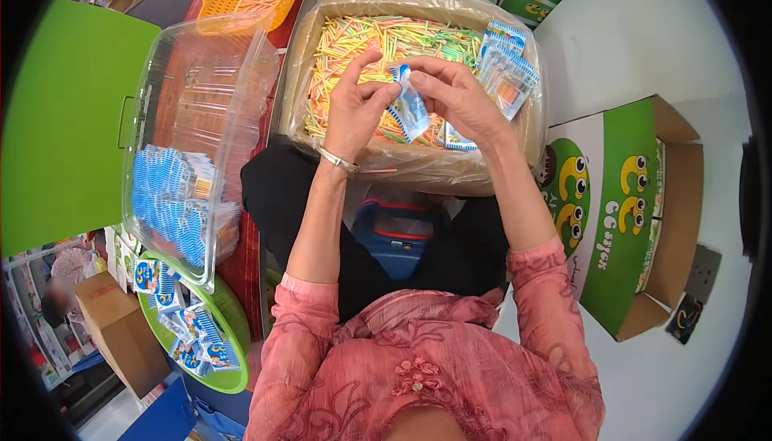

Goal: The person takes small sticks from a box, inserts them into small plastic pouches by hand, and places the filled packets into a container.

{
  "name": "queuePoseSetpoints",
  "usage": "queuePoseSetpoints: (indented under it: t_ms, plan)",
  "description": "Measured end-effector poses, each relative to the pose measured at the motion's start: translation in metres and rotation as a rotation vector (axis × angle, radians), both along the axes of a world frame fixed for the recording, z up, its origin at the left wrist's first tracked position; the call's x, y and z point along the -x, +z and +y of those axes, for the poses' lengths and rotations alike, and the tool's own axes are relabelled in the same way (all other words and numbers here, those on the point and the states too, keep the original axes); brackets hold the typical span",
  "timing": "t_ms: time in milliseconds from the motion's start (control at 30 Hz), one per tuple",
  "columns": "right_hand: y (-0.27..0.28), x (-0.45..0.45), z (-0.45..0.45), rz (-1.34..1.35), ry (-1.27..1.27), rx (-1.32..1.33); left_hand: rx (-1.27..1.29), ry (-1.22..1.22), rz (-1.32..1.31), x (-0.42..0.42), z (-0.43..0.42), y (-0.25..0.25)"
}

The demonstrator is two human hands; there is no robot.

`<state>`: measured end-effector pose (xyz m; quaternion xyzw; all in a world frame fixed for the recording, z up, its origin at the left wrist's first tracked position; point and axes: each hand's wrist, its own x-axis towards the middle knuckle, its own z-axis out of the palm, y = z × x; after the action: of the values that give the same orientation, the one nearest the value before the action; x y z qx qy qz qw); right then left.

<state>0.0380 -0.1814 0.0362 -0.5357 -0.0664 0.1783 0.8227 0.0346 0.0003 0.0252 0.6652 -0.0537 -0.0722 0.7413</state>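
A small blue-and-white plastic packet (412,111) is held up over a lined carton, its length slanting downward. My left hand (355,110) pinches its left edge near the top, with the index finger raised. With thumb and fingers, my right hand (457,97) grips the packet's upper right side. Below both hands, thin yellow, orange and green sticks (354,47) fill the carton (418,169), which is lined with clear plastic. Several similar packets (508,79) lie on the sticks at the right, and another lies partly hidden under my right hand.
To the left stands a clear plastic bin (211,224) with many blue-striped packets. A green basket (244,344) below it holds more packets. A yellow basket (211,3) with sticks is at the top. An open green printed box (619,208) stands at the right.
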Motion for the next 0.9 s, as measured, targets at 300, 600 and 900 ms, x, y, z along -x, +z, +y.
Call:
queuePoseSetpoints:
  t_ms: [300,600,900]
  plan:
    - [-0.001,-0.005,0.013,-0.211,-0.121,0.094,-0.060,-0.100,0.093,0.001,0.014,0.013]
    - [-0.007,0.002,0.035,-0.375,-0.485,0.371,0.151,-0.040,0.099,0.007,0.010,0.010]
    - [-0.021,0.009,0.015,-0.074,-0.156,0.122,-0.067,-0.021,-0.173,0.012,0.009,0.007]
